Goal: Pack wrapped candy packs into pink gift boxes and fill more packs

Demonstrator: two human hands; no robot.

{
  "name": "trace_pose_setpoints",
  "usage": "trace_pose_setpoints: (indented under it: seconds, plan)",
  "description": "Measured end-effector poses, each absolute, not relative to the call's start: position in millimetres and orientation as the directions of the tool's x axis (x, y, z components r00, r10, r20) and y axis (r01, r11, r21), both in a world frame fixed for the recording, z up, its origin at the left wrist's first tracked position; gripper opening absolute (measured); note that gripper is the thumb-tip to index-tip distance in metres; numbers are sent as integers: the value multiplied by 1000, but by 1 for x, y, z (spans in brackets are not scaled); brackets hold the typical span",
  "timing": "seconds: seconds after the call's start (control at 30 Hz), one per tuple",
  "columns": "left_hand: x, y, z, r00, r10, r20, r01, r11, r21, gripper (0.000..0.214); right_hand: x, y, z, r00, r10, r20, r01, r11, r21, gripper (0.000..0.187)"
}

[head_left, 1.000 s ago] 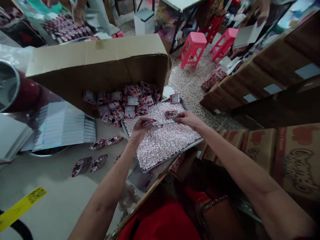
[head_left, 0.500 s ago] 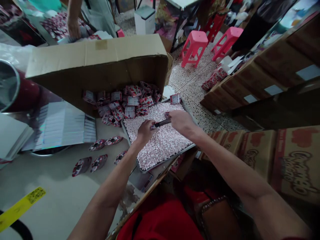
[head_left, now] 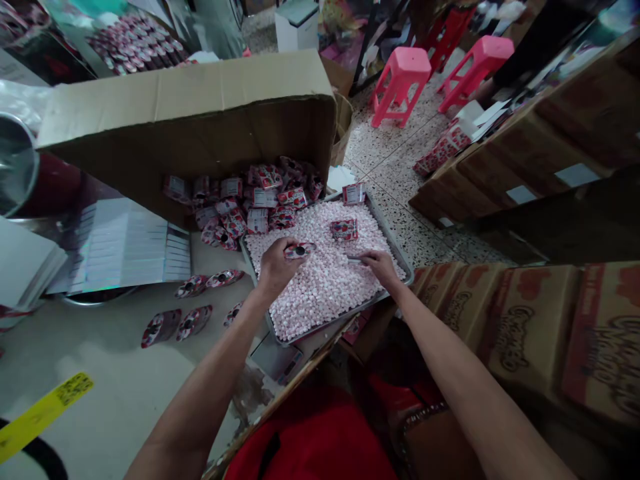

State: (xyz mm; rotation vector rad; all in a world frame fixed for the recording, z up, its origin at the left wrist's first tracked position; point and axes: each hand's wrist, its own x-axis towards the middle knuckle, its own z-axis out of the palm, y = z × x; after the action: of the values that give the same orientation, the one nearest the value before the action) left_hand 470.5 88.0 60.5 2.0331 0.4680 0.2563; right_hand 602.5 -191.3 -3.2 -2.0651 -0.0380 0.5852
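Note:
My left hand (head_left: 278, 268) grips a small red-and-white printed pouch (head_left: 299, 251), its dark open mouth showing. Both are over a metal tray (head_left: 406, 268) filled with small pale pink pellets (head_left: 320, 293). To the right, my right hand (head_left: 381, 268) pinches a thin greyish tool like a small scoop (head_left: 355, 259), its far end low at the pellets. One printed packet (head_left: 344, 230) lies flat on the pellets, and another packet (head_left: 354, 194) rests at the tray's far corner.
Many printed pouches (head_left: 257, 220) are heaped before a cardboard box (head_left: 200, 143) lying on its side. Several open pouches (head_left: 194, 323) stand on the table left of the tray. Stacked white cards (head_left: 130, 247), a small scale (head_left: 280, 357), cartons (head_left: 520, 333) and pink stools (head_left: 403, 83) surround the area.
My hands have drawn apart; the right has moved down and toward me. The pouch in my left hand now shows its opening. A packet now shows on the pellets. The other person's arm has left view.

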Motion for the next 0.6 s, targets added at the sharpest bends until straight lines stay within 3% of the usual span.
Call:
trace_pose_setpoints:
  seconds: [0.2, 0.3, 0.43, 0.53, 0.6]
  plan:
    - [480, 78, 57, 917, 398, 8, 232, -548, 804, 35, 604, -215, 49, 807, 395, -440, -310, -351, -884, 42]
    - [485, 67, 63, 932, 359, 47, 199, -617, 762, 32, 613, -199, 73, 798, 449, -402, -245, -367, -897, 38]
    - [486, 60, 65, 946, 318, 63, 164, -637, 753, 32, 621, -167, 107, 807, 529, -263, 124, -587, -800, 21]
    - [485, 58, 62, 949, 307, 68, 144, -617, 773, 34, 615, -141, 135, 773, 619, -142, 458, -698, -551, 20]
    - [485, 56, 58, 939, 341, 43, 173, -578, 797, 33, 608, -122, 153, 740, 663, -110, 572, -708, -414, 20]
